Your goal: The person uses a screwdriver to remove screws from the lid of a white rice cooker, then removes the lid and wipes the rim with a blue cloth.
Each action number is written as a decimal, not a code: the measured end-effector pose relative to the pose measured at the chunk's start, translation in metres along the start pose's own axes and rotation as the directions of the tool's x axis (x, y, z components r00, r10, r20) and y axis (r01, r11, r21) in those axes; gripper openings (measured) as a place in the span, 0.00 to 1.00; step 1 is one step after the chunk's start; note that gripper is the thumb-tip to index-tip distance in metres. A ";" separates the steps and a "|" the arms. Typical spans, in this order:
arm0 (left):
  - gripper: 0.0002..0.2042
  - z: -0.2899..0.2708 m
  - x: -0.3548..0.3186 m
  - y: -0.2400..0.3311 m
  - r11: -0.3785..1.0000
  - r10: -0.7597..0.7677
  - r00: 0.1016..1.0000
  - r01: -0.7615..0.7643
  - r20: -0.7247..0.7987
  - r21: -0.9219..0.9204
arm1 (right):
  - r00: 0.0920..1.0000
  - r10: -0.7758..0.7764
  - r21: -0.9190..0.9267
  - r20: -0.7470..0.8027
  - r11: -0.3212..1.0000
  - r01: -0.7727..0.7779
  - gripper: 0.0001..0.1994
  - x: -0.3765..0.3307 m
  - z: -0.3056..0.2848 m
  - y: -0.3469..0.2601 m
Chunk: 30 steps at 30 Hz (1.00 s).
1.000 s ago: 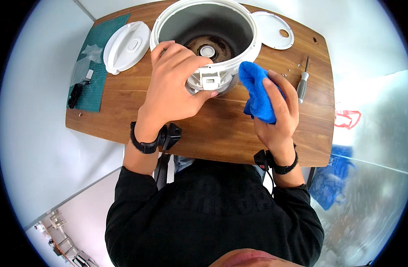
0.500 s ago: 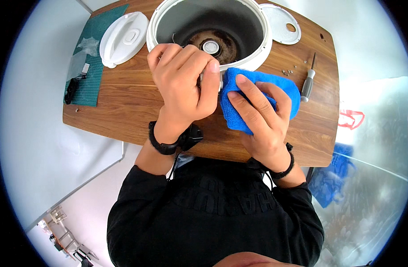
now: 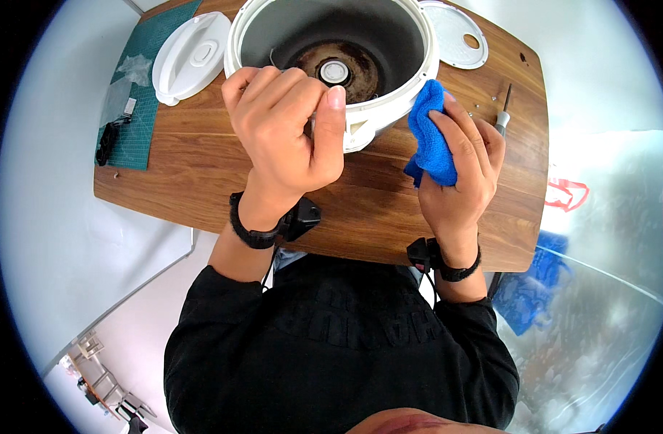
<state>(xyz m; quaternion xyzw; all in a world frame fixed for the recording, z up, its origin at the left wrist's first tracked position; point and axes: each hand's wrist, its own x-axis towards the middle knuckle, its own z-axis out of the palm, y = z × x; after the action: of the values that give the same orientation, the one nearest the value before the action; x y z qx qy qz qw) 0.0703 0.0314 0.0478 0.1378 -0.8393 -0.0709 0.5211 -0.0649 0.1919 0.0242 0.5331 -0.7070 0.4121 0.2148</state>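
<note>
The person leans over a wooden worktop (image 3: 201, 181) with an open white cooker body (image 3: 331, 65) standing at its far edge, its lid off and the dark, stained heating plate (image 3: 336, 70) showing at the bottom of the well. The left hand (image 3: 288, 130) is curled closed against the near rim of the cooker body, thumb up beside the fingers; it seems to pinch a small white part at the front of the rim, though the fingers hide most of it and I cannot tell exactly what is in the grip. The right hand (image 3: 462, 166) is closed around a bunched blue cloth (image 3: 431, 141), which is pressed against the outer wall of the cooker body just to the right of the left hand. Both wrists wear black bands. To the left of the cooker body lies a white lid (image 3: 190, 49), partly resting on a green cutting mat (image 3: 140, 108) that carries a clear plastic bag and a small black item. To the right lies a round white inner plate (image 3: 456, 27), and near the right hand a screwdriver (image 3: 503, 116) rests on the worktop with a few tiny screws close by.
</note>
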 end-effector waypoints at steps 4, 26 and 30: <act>0.14 0.000 -0.001 0.001 1.000 -0.016 1.000 0.016 0.010 0.016 | 0.997 -0.018 0.035 0.070 0.999 0.016 0.27 -0.001 -0.007 -0.012; 0.08 -0.001 0.001 0.000 0.999 -0.013 0.999 0.012 -0.034 -0.039 | 0.994 -0.110 0.165 -0.023 0.980 0.113 0.26 0.006 -0.025 -0.018; 0.05 -0.003 -0.001 0.002 0.997 -0.051 0.998 0.049 -0.045 -0.052 | 0.970 -0.240 0.196 0.041 0.954 0.228 0.23 0.014 -0.008 -0.033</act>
<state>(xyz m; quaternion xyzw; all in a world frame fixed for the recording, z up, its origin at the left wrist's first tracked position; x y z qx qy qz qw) 0.0727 0.0338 0.0490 0.1468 -0.8213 -0.1022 0.5417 -0.0402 0.1878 0.0504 0.6442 -0.6029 0.4318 0.1872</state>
